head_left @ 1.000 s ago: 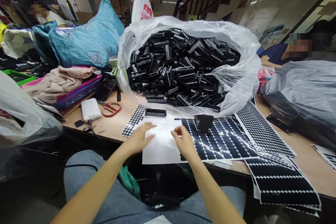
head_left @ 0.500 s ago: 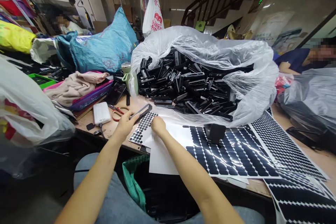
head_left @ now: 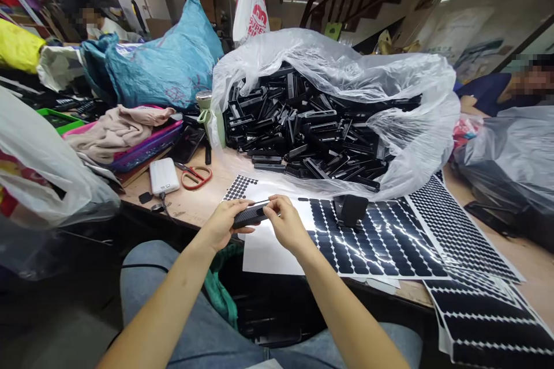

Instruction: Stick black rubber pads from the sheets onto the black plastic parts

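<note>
My left hand (head_left: 219, 223) is closed around a long black plastic part (head_left: 251, 215) with a ribbed face, held just above the table's front edge. At its right end, my right hand (head_left: 283, 220) touches the part with pinched thumb and fingers; whatever is between those fingertips is too small or hidden to make out. Behind the hands lies a sheet of small round black stickers (head_left: 242, 186), partly covered by them. A white backing sheet (head_left: 270, 251) with rows of larger black oblong stickers (head_left: 389, 242) stretches to the right.
A large clear plastic bag (head_left: 415, 81) full of black plastic parts (head_left: 298, 127) stands behind. Red-handled scissors (head_left: 197, 177), a white power bank (head_left: 164, 176) and a green bottle (head_left: 212, 121) are at left. A black stand (head_left: 351, 210) rests on the stickers. A person (head_left: 493, 92) sits far right.
My right hand has left the round sticker sheet and come to the part's right end. My left hand has brought the part down and nearer, turning it flatter.
</note>
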Demonstrator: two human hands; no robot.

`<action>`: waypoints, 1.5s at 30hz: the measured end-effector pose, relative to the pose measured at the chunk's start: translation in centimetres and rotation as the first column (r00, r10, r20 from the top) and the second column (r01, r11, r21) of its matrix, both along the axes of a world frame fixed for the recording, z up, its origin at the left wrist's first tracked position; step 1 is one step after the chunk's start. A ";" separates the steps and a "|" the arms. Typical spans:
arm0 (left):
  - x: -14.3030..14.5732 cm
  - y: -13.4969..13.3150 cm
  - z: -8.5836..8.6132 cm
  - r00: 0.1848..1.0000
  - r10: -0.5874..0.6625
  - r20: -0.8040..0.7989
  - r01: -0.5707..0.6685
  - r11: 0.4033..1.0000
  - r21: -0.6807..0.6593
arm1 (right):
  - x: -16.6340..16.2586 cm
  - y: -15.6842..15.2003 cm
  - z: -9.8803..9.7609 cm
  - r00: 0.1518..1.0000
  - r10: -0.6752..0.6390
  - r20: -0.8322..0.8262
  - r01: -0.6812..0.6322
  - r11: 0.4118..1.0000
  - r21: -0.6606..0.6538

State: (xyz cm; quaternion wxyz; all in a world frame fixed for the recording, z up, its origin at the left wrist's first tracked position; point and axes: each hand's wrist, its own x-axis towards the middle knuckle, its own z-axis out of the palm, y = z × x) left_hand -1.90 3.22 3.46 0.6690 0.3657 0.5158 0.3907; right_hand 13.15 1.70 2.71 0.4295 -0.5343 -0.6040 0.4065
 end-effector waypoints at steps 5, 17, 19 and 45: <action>0.8 -0.9 -0.1 1.000 -0.030 -0.008 0.030 0.999 0.017 | 0.5 -0.8 -0.1 0.999 -0.035 0.025 0.036 0.999 -0.026; 2.1 -1.6 -1.7 0.998 -0.034 -0.058 0.029 0.996 -0.089 | 5.1 1.8 -4.2 0.778 -0.291 0.557 0.393 0.917 -0.069; 2.3 -1.6 -2.3 0.996 -0.059 -0.060 0.052 0.992 -0.113 | 6.8 3.7 -5.2 0.719 -0.303 0.625 0.460 0.882 -0.101; 2.2 -1.9 -1.9 0.980 -0.193 0.037 0.197 0.972 -0.131 | 7.1 -3.9 -2.5 0.983 -0.165 -0.082 0.132 0.942 -0.310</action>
